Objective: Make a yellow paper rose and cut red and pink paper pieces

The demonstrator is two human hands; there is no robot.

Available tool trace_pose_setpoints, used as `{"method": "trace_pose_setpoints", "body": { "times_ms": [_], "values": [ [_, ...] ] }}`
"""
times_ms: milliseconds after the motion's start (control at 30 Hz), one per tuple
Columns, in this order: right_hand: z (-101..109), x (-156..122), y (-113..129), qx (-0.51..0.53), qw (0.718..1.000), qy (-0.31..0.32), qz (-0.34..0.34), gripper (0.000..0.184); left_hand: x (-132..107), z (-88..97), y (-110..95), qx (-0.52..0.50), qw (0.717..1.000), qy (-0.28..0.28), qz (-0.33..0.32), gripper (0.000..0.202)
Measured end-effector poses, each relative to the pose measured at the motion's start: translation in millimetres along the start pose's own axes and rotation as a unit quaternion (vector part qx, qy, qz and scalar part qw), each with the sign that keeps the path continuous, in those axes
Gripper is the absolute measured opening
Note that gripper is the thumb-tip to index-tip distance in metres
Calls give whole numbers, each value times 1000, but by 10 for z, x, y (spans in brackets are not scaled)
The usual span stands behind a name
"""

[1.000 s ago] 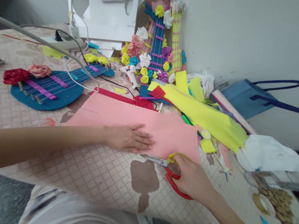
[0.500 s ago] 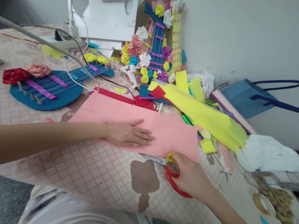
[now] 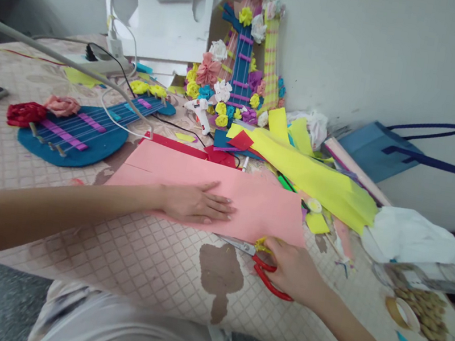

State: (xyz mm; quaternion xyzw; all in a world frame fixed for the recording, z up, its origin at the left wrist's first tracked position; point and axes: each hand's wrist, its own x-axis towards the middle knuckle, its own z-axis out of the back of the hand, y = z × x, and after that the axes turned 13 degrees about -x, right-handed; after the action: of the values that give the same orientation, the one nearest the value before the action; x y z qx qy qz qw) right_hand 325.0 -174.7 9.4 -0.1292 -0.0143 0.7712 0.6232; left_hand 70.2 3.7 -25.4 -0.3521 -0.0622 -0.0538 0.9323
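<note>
A large pink sheet, paper or felt, lies flat across the table in front of me. Pressed on its middle is my left hand, palm down with the fingers stretched out. My right hand holds a pair of scissors with red and yellow handles. The blades point left, along the sheet's near edge, and their tips reach toward the area below my left hand. A short dark line marks the sheet's left part. Red sheet pieces stick out from under its far edge.
A blue guitar-shaped craft with flowers lies at left. Behind stand more decorated guitars, with a white glue gun before them. Yellow sheets lie at right, near a blue bag and a tape roll. A white cable crosses at left.
The whole view has shifted very slightly. My left hand stays flat on the pink sheet, and my right hand keeps the scissors at its near edge, almost unmoved.
</note>
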Motion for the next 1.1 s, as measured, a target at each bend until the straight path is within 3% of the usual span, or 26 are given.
{"method": "trace_pose_setpoints", "body": {
  "times_ms": [500, 833, 1100],
  "values": [
    [71, 105, 133, 18, 1000, 11, 6, 29, -5, -15, 59, 57, 998, 21, -21, 50],
    [70, 80, 96, -12, 1000, 16, 13, 28, -1, -16, 59, 55, 998, 29, -13, 51],
    [89, 56, 123, 21, 1000, 2, 5, 33, -86, 114, 10, 64, 998, -5, -19, 48]
  ]
}}
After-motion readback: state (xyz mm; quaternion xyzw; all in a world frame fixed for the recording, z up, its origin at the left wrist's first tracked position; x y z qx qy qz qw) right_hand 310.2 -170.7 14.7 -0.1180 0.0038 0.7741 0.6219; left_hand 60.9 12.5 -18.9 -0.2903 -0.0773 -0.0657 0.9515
